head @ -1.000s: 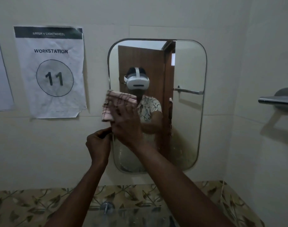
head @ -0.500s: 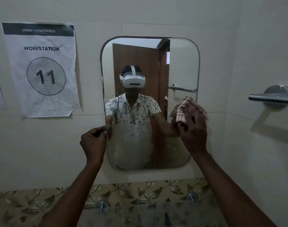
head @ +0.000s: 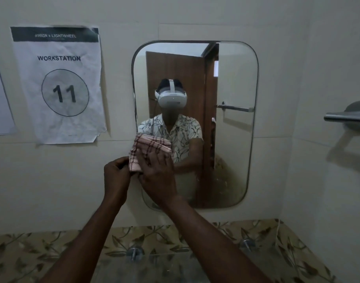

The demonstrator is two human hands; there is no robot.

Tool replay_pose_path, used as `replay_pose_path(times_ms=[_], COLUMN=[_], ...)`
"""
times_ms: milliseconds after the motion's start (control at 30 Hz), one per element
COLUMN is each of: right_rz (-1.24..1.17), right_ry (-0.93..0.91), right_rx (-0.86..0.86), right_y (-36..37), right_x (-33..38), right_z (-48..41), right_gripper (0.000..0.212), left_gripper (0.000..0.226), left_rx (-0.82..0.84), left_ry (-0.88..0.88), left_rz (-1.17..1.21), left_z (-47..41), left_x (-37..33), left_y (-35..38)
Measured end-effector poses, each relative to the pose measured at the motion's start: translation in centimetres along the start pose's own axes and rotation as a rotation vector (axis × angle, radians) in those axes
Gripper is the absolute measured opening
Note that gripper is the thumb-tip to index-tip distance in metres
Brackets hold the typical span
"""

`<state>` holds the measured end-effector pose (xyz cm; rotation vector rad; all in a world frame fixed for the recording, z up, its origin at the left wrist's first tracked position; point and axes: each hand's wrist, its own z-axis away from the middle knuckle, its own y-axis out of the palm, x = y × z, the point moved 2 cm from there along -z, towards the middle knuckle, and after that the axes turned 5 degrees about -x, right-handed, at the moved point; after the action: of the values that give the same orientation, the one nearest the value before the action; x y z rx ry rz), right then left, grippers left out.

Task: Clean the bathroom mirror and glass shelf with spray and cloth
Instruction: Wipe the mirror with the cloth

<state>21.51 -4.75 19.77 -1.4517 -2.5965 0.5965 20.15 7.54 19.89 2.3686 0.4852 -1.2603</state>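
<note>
A rounded rectangular mirror [head: 232, 82] hangs on the tiled wall. My right hand [head: 157, 176] presses a folded pink checked cloth [head: 148, 147] flat against the mirror's lower left part. My left hand [head: 116, 176] grips the mirror's left edge beside the cloth, fingers curled around the rim. Smears show on the mirror's lower right glass. The glass shelf [head: 154, 268] sits below on two metal brackets, partly hidden by my forearms. No spray bottle is in view.
A paper sign reading "WORKSTATION 11" [head: 60, 84] is taped to the wall left of the mirror. A metal towel bar [head: 346, 116] juts from the right wall. A leaf-patterned tile band [head: 32, 254] runs behind the shelf.
My right hand swept the cloth from the mirror's left side to its right side, then back to the lower left. My left hand stayed on the mirror's left edge.
</note>
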Motion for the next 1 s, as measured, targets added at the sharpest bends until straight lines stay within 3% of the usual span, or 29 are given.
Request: replay_pose_path(times_ms=[100,167,233,333,467,567,633,733,867,1000], right_rz=[0.053,0.111,0.124,0.154,0.152,0.081,0.032,-0.036,-0.055,-0.054], right_ry=[-0.246,-0.391,-0.41,-0.158,0.421,0.749,0.806,0.631,0.178,-0.155], right_rx=[-0.032,-0.038,-0.062,-0.104,-0.179,-0.309,-0.326,-0.206,-0.072,-0.02], right_y=[-0.3,-1.2,-2.6,-5.3,-7.4,-6.4,-4.8,-1.6,1.5,2.7], right_x=[-2.5,-5.4,-8.8,-14.6,-19.2,-17.9,-14.9,-9.0,-2.1,-0.7], right_z=[1.3,2.8,4.0,5.5,8.7,10.6,11.1,10.9,8.5,6.8], right_gripper=[0.055,0.055,0.05,0.044,0.051,0.06,0.062,0.057,0.061,0.049], left_gripper=[0.033,0.019,0.016,0.018,0.016,0.012,0.011,0.008,0.006,0.007], left_rx=[-0.027,-0.07,-0.103,-0.134,-0.145,-0.122,-0.093,-0.052,-0.032,-0.056], left_ry=[-0.059,-0.057,-0.022,0.022,0.014,-0.005,-0.031,-0.052,-0.062,-0.021], left_rz=[0.104,0.11,0.039,-0.081,-0.109,-0.072,-0.043,-0.033,-0.041,-0.105], left_z=[0.1,0.3,0.5,0.4,-0.1,-0.4,-0.7,-1.3,-1.6,-1.7], left_x=[0.0,0.0,0.1,0.2,-0.2,-0.3,-0.4,-0.5,-0.6,-0.6], left_y=[-0.1,0.2,0.5,0.8,0.9,0.8,0.6,0.3,0.3,0.4])
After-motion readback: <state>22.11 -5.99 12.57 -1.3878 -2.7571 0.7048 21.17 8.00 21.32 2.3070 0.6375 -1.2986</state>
